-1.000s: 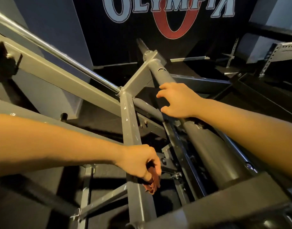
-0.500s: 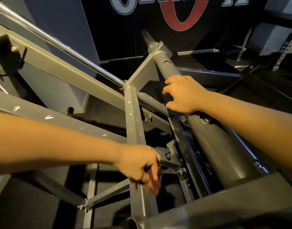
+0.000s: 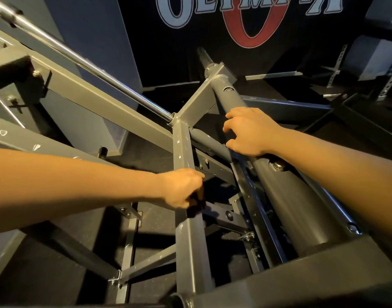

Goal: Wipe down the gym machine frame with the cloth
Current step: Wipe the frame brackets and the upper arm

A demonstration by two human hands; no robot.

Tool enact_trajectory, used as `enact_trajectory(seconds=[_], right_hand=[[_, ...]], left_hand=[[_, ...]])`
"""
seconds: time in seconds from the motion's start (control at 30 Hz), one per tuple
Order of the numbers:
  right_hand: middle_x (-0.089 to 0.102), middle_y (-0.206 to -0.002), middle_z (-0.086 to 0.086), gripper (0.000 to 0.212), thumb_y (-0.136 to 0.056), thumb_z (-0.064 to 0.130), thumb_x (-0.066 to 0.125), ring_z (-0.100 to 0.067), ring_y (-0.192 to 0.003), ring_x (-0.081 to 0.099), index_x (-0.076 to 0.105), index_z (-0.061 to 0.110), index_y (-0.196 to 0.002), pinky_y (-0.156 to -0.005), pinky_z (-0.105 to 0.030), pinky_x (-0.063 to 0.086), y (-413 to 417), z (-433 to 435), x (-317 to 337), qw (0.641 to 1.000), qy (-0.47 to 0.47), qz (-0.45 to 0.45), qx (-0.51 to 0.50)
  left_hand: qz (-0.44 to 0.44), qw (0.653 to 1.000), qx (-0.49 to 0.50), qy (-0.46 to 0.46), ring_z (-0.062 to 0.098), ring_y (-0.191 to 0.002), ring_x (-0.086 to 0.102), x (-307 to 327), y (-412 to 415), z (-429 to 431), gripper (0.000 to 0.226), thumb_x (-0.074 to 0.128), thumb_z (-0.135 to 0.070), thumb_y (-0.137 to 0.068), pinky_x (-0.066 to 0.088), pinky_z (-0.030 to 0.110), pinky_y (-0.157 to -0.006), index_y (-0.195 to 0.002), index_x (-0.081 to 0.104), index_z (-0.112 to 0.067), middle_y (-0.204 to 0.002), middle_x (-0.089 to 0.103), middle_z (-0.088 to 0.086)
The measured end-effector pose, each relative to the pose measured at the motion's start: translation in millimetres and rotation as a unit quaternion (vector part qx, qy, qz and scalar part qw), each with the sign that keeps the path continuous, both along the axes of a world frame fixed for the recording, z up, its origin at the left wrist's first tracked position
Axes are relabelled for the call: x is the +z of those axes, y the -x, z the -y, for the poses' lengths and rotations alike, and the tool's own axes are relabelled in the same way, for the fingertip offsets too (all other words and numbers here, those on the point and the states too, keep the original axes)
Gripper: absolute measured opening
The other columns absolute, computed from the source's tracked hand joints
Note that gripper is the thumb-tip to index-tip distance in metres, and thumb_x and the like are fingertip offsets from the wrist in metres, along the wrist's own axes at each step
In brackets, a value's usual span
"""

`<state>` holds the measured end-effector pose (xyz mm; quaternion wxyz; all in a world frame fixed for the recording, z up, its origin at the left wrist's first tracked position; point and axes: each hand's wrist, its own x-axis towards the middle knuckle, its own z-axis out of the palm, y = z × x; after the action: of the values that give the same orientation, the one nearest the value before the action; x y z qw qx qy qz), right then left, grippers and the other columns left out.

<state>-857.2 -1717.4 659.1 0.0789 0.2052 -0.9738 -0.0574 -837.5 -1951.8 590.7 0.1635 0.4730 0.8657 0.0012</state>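
The left hand (image 3: 183, 188) is clamped on a dark cloth (image 3: 196, 204) and presses it against a square bar (image 3: 187, 238) of the grey gym machine frame (image 3: 106, 103). Most of the cloth is hidden under the fingers, and it is too blurred to tell how it is folded. The right hand (image 3: 251, 132) lies well apart, resting on a thick round tube (image 3: 290, 201) with its fingers loosely bent and gripping nothing. A chrome rod (image 3: 97, 65) slants down to the joint above the square bar. On the far wall a black banner (image 3: 190, 54) carries pale letters cropped at the top, apparently "OLYMPIA", over a large red O.
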Motion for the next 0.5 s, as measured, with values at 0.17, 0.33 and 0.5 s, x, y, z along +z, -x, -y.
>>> enact_trajectory(seconds=[0.17, 0.33, 0.5], right_hand=[[0.06, -0.134, -0.007, 0.035, -0.093, 0.038, 0.062, -0.027, -0.129, 0.05, 0.071, 0.018, -0.12, -0.109, -0.046, 0.043, 1, -1, 1, 1.0, 0.009, 0.001, 0.0], [0.061, -0.127, -0.005, 0.032, -0.092, 0.037, 0.062, -0.024, -0.122, 0.053, 0.071, 0.018, -0.115, -0.105, -0.043, 0.046, -1, 0, 1, 1.0, 0.013, 0.0, 0.001], [0.056, -0.138, -0.007, 0.043, -0.091, 0.04, 0.064, -0.027, -0.132, 0.048, 0.064, 0.017, -0.128, -0.11, -0.046, 0.041, 2, 2, 3, 0.999, 0.021, 0.021, -0.013]], left_hand=[[0.061, 0.986, -0.154, 0.024, 0.009, -0.102, 0.053, -16, -42, -8, 0.006, 0.067, -0.025, -0.096, 0.046, 0.028, -0.102, -0.101, 0.071, -0.024, -0.106, 0.054, -0.005], [-0.146, 0.985, -0.084, -0.047, 0.008, -0.081, 0.056, -17, 42, 15, 0.012, 0.066, -0.027, -0.098, 0.055, 0.027, -0.075, -0.1, 0.07, -0.016, -0.094, 0.055, -0.003], [0.061, 0.996, -0.065, -0.021, 0.01, -0.098, 0.054, -22, -22, -6, 0.018, 0.07, -0.035, -0.093, 0.051, 0.039, -0.092, -0.106, 0.078, -0.026, -0.102, 0.058, -0.005]])
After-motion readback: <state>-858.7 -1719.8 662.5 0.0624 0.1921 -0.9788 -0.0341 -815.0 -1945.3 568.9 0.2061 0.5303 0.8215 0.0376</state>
